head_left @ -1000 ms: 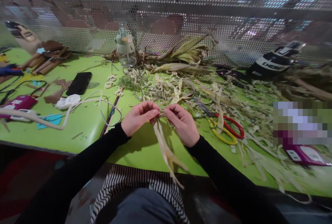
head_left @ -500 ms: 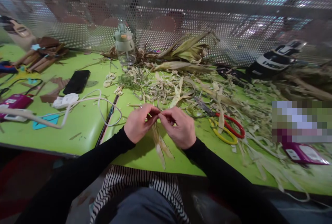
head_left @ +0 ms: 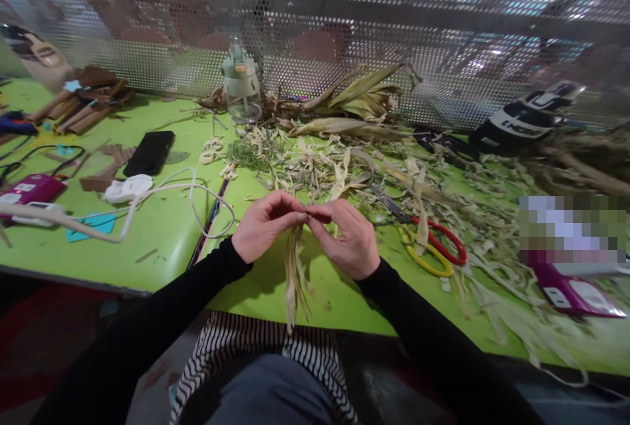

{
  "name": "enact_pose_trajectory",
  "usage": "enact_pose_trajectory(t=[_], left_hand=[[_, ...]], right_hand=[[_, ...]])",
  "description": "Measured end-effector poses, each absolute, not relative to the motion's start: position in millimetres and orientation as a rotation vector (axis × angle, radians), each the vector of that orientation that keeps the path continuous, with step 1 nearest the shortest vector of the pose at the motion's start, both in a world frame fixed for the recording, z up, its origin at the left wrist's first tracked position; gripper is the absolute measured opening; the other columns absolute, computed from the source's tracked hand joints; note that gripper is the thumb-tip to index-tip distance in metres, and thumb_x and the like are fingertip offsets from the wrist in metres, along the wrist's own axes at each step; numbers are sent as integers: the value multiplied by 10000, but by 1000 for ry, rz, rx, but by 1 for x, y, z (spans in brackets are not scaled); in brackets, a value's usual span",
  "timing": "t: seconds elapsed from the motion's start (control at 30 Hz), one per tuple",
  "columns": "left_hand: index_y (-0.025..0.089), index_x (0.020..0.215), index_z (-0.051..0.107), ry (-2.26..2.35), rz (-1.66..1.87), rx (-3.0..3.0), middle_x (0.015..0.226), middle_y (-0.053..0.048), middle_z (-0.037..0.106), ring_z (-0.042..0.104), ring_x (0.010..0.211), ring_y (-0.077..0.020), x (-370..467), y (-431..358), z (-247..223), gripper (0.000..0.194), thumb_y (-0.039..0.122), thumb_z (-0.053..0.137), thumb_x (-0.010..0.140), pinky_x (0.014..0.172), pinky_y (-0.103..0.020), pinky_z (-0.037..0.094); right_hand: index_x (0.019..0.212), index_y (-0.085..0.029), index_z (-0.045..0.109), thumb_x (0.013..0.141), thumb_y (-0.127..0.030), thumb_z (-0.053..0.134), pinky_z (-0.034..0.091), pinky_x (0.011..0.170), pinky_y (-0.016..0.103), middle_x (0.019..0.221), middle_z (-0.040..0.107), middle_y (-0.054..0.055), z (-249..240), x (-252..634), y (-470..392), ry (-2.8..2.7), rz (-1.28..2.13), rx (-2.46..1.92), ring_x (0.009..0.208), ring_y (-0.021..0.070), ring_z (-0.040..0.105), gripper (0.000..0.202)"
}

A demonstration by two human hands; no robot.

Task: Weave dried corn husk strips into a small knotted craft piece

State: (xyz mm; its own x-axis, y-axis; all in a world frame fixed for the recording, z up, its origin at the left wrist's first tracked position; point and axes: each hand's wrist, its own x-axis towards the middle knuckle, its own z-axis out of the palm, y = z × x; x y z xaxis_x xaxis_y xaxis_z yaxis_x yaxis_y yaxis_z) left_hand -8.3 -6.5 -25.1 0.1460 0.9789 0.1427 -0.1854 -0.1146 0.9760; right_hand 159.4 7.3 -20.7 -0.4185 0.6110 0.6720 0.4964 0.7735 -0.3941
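Observation:
Thumb and fingers of my left hand (head_left: 268, 223) are pinched together near the table's front edge. My right hand (head_left: 347, 238) pinches at the same spot, its fingertips meeting those of the left. Between them both hands hold dried corn husk strips (head_left: 294, 274), whose pale ends hang down below my fingers toward the edge. The pinched part itself is hidden by the fingertips. Just beyond my hands lies a loose heap of shredded husk (head_left: 310, 166). Right of my right hand rest scissors (head_left: 428, 241) with one red and one yellow handle loop.
A clear bottle (head_left: 242, 87) stands at the back, beside whole dried husks (head_left: 367, 98). At left lie a black phone (head_left: 149, 153), a white cable (head_left: 191, 185) and brown rolls (head_left: 81, 110). A black bottle (head_left: 522, 124) leans at right, behind a purple power strip (head_left: 581, 290). Perforated metal closes off the back.
My hands have drawn slightly apart at the wrists, fingertips still together. The hanging husk ends have swung left and gathered closer together. The view has shifted slightly.

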Motion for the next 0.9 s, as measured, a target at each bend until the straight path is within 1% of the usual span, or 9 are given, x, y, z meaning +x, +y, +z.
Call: enact_pose_trajectory(t=[0.1, 0.2, 0.27, 0.37, 0.47, 0.57, 0.67, 0.83, 0.9], left_hand=[[132, 781, 571, 904, 1256, 1194, 692, 12, 623, 584, 630, -79, -8, -7, -27, 209, 295, 691, 730, 651, -236, 502], [132, 814, 562, 921, 1238, 1196, 703, 2, 636, 598, 628, -85, -8, -7, -28, 197, 293, 662, 761, 653, -246, 512], [137, 851, 549, 923, 1230, 1203, 738, -5, 643, 613, 665, -92, -7, -8, -28, 196, 282, 652, 769, 685, -258, 522], [155, 911, 508, 936, 1233, 1262, 829, -27, 654, 637, 779, -116, -5, -11, -28, 218, 244, 648, 769, 751, -275, 529], [172, 946, 486, 1049, 1261, 1503, 869, -45, 659, 644, 813, -130, -5, -15, -29, 193, 232, 601, 803, 757, -271, 525], [175, 944, 525, 1226, 1294, 1922, 876, -51, 662, 635, 793, -136, -6, -17, -29, 105, 199, 531, 842, 762, -278, 506], [173, 939, 570, 1320, 1328, 2261, 893, -65, 665, 621, 817, -154, -7, -16, -30, 118, 169, 478, 864, 761, -289, 490], [159, 1005, 569, 1355, 1317, 2409, 912, -76, 654, 615, 797, -155, -8, -16, -31, 169, 165, 477, 864, 712, -266, 485], [158, 984, 577, 1333, 1295, 2429, 908, -77, 645, 608, 793, -155, -8, -17, -30, 160, 164, 470, 864, 700, -261, 479]], right_hand=[[861, -198, 652, 816, -180, 613, 491, 634, 297, 754, 685, 40, -20, 160, 7, -2069, 193, -812, 688, 162, 595, 63], [828, -195, 657, 820, -189, 609, 486, 630, 295, 744, 684, 44, -20, 160, 7, -2087, 151, -820, 674, 160, 586, 49], [810, -193, 654, 828, -191, 596, 466, 605, 285, 717, 671, 41, -19, 160, 6, -2087, 106, -854, 651, 155, 573, 61], [783, -185, 637, 836, -205, 582, 427, 569, 272, 673, 635, 33, -20, 159, 5, -2058, 74, -927, 607, 143, 541, 78], [755, -182, 608, 846, -220, 570, 402, 551, 262, 662, 607, 25, -21, 158, 4, -2048, 100, -978, 579, 128, 514, 105], [756, -185, 590, 851, -217, 564, 386, 540, 252, 664, 595, 14, -22, 158, 4, -2067, 169, -997, 570, 118, 503, 104], [753, -184, 584, 849, -216, 566, 371, 529, 249, 653, 581, 7, -19, 159, 5, -2098, 232, -996, 560, 114, 491, 103], [724, -185, 574, 849, -223, 565, 367, 535, 252, 627, 556, 0, -12, 161, 5, -2161, 293, -972, 559, 116, 483, 131], [726, -180, 578, 852, -221, 562, 370, 538, 252, 628, 558, 3, -11, 162, 6, -2174, 308, -964, 562, 116, 486, 134]])
